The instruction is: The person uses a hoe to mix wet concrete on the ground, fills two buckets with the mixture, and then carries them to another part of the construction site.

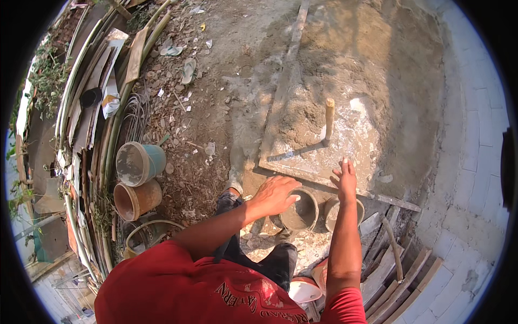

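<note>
two hands apart

the bare left hand (275, 195) and bare right hand (347, 181) are loose, fingers parted. a round grey muddy bucket (313, 202) sits at four o'clock from the left, maybe for easy reach. at eleven o'clock from the right, wet grey mix (348, 141) likely holds a tan wooden stick (329, 120) upright.

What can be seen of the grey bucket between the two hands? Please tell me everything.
The bucket looks round and grey, its open mouth facing upward, its inside smeared grey; its material is unclear. It stands near a board, left of a second bucket. The left hand is by its left rim; contact is unclear.
</note>
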The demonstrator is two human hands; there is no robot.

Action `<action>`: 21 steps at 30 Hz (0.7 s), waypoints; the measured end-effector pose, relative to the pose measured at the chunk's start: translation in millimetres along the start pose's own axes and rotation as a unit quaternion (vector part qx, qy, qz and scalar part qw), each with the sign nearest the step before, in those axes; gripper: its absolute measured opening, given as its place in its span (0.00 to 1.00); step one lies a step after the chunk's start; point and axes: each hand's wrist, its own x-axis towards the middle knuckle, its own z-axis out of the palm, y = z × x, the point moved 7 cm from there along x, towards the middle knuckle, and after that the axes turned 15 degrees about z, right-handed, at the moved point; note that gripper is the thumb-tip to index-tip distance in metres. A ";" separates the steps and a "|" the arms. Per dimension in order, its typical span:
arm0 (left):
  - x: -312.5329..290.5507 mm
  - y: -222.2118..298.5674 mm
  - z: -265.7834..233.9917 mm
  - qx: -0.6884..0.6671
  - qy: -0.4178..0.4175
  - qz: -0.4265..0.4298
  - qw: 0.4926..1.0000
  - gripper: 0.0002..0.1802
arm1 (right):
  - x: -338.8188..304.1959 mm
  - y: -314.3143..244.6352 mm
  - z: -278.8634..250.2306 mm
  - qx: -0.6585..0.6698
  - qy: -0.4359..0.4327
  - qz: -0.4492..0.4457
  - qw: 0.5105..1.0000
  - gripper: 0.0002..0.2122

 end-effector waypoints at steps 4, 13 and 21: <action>132.5 -21.5 -86.7 -0.058 0.139 0.118 0.981 0.26 | 86.4 -135.1 91.1 0.060 0.037 -0.038 0.997 0.28; 28.1 -225.4 -52.7 -0.045 -0.188 -0.224 0.955 0.34 | 65.4 81.8 281.5 0.282 0.099 0.229 0.927 0.35; 5.5 -269.0 18.6 -0.001 -0.196 -0.322 0.926 0.14 | 180.1 167.3 243.6 0.378 0.025 0.274 0.884 0.11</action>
